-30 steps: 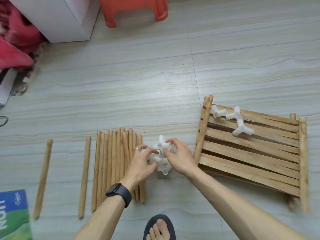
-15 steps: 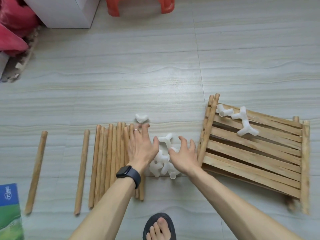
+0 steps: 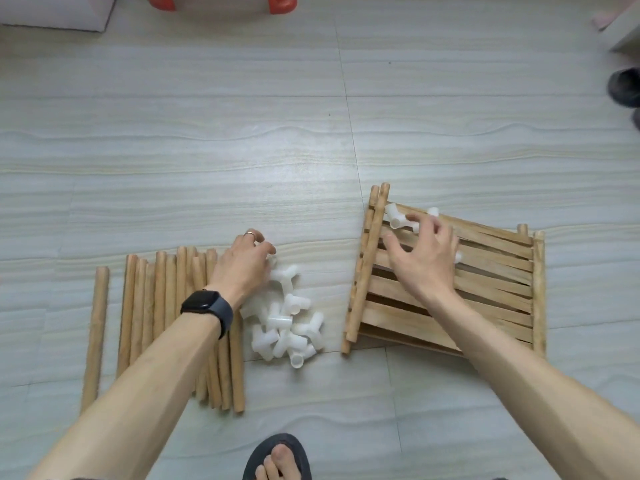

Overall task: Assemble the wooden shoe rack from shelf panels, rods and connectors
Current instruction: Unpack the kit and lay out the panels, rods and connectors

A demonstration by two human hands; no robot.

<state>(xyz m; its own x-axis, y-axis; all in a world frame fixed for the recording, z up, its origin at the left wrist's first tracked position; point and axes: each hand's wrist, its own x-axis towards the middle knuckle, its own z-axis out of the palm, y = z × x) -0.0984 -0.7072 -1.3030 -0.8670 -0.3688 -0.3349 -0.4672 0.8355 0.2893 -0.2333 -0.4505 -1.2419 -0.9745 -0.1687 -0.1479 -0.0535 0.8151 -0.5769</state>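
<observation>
My right hand (image 3: 424, 258) has shifted above the shelf panels' (image 3: 491, 299) loose connectors (image 3: 394, 216), fingers spread. I can't tell what the left hand (image 3: 242, 268) grips beside the pile (image 3: 291, 330). Nothing joined.

I look down at a pale, wood-grain tiled floor (image 3: 242, 150). A bundle of wooden rods (image 3: 159, 306) lies on it side by side, with a single rod (image 3: 95, 334) apart to the left. A heap of white connectors (image 3: 287, 327) sits just right of the bundle. Further right lies the stack of slatted shelf panels (image 3: 485, 289). My sandalled foot (image 3: 277, 459) stands nearest me, and red stool legs (image 3: 277, 3) stand at the far edge.
</observation>
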